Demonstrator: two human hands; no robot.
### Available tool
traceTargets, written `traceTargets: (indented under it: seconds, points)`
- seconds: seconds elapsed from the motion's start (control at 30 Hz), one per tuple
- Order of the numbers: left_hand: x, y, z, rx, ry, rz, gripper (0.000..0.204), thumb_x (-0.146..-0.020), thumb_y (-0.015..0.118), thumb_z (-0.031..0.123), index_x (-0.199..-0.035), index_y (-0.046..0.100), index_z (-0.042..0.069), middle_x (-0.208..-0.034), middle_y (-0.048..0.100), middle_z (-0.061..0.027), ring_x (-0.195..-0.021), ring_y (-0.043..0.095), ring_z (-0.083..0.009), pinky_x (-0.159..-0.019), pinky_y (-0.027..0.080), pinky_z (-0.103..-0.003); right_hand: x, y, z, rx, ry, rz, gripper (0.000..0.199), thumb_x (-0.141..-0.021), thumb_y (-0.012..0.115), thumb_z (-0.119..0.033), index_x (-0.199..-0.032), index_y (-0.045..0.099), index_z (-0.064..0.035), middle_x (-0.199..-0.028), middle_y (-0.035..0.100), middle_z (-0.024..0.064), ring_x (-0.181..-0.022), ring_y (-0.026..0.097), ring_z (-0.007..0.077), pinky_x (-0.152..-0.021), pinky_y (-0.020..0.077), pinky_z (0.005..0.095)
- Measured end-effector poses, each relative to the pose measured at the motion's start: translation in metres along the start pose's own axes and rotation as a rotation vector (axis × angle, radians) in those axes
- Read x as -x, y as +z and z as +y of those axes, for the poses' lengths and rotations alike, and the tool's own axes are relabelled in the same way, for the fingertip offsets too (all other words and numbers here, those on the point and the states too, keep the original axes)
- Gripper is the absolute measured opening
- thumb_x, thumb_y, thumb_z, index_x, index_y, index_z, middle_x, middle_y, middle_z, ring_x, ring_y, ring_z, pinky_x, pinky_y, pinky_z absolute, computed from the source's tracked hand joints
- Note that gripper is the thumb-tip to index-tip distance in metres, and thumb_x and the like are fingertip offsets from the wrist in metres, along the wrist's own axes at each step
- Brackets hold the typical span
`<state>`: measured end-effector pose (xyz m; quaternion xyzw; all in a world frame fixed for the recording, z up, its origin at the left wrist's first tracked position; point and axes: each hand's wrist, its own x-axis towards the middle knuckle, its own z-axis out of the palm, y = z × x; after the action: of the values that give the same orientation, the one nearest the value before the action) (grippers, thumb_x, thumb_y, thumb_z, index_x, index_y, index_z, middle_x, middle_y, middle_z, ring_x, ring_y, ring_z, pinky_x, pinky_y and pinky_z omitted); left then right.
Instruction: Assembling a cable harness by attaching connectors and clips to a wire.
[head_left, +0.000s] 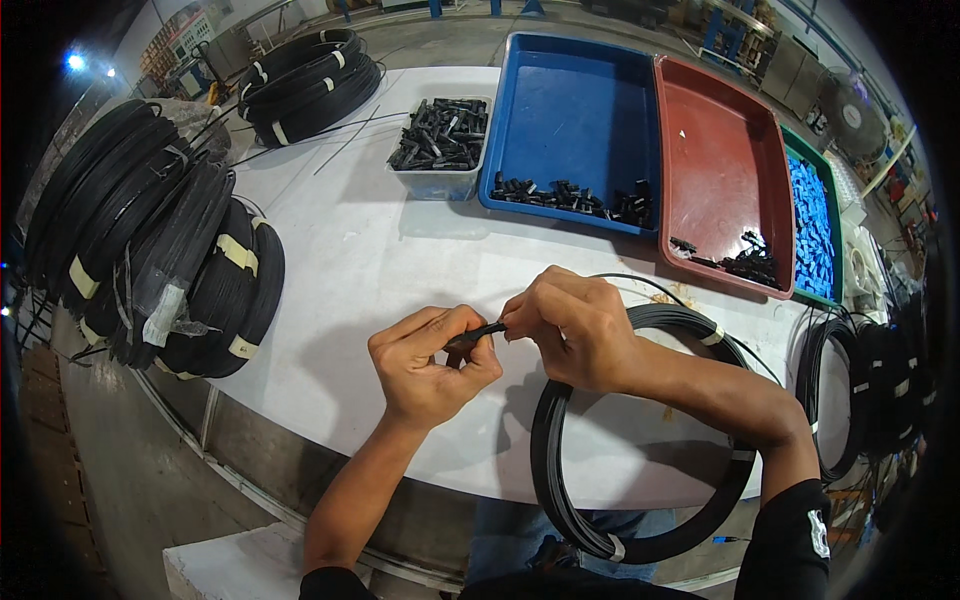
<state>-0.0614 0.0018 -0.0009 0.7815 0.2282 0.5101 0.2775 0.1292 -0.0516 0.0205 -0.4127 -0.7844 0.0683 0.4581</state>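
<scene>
White bench (400,270): big and pale, it carries everything else.
Stacked coils (150,260): many black cable rings with pale tape bands, piled at the left edge of the bench.
Blue tray (580,110): at the far side, with a row of small black parts along its near wall.
Red tray (720,160): just right of the blue one, touching it, with a few black bits in its near corner.
Cable coil (640,440): a black ring lying on the near edge of the bench, under the right forearm and hanging a little over the edge.
Clear tub (440,140): left of the blue tray, full of small black parts.
Left hand (430,365): fingers curled shut, pinching one end of the small black piece.
Right hand (570,325): fingers closed tight on the other end.
Small black piece (475,335): thin and short, held between both hands above the bench, just left of the cable coil.
</scene>
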Motion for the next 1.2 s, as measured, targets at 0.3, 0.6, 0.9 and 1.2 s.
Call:
traceTargets:
  seconds: [0.3,0.6,0.9,1.2]
  points:
    - [-0.002,0.002,0.002,0.056,-0.144,-0.040,0.011,-0.074,0.073,-0.002,-0.085,0.071,-0.004,-0.068,0.067,-0.0067,-0.057,0.062,-0.0093,-0.053,0.048,-0.023,-0.001,0.007,0.004,0.036,-0.011,0.009,0.022,-0.070,0.064,0.018,-0.083,0.059,0.0008,-0.084,0.068,0.0145,-0.075,0.070,0.0293,-0.061,0.0560,0.0350]
    - [-0.007,-0.008,0.001,-0.428,0.075,-0.142,0.011,-0.085,0.070,0.014,-0.087,0.069,0.003,-0.070,0.065,-0.0079,-0.052,0.058,-0.0242,-0.048,0.043,-0.032,-0.003,0.003,0.008,0.009,0.166,-0.052,0.022,-0.077,0.068,0.006,-0.096,0.060,-0.0022,-0.083,0.066,0.0123,-0.078,0.065,0.0324,-0.064,0.0531,0.0402]
    - [-0.003,0.003,-0.002,-0.657,-0.015,-0.226,0.005,-0.079,0.067,0.004,-0.075,0.064,0.004,-0.067,0.064,-0.0080,-0.056,0.061,-0.0287,-0.051,0.044,-0.038,0.005,0.012,0.024,0.326,-0.043,-0.081,0.016,-0.073,0.067,-0.001,-0.088,0.062,-0.0024,-0.082,0.066,0.0107,-0.078,0.062,0.0272,-0.072,0.0483,0.0376]
    - [-0.003,0.013,0.009,-0.552,-0.110,-0.149,0.010,-0.062,0.060,-0.005,-0.067,0.057,0.004,-0.060,0.059,-0.0094,-0.054,0.058,-0.0294,-0.050,0.042,-0.038,0.006,0.013,0.013,0.340,-0.170,-0.021,0.031,-0.057,0.067,0.006,-0.087,0.061,0.0001,-0.087,0.068,0.0114,-0.071,0.062,0.0256,-0.069,0.0480,0.0363]
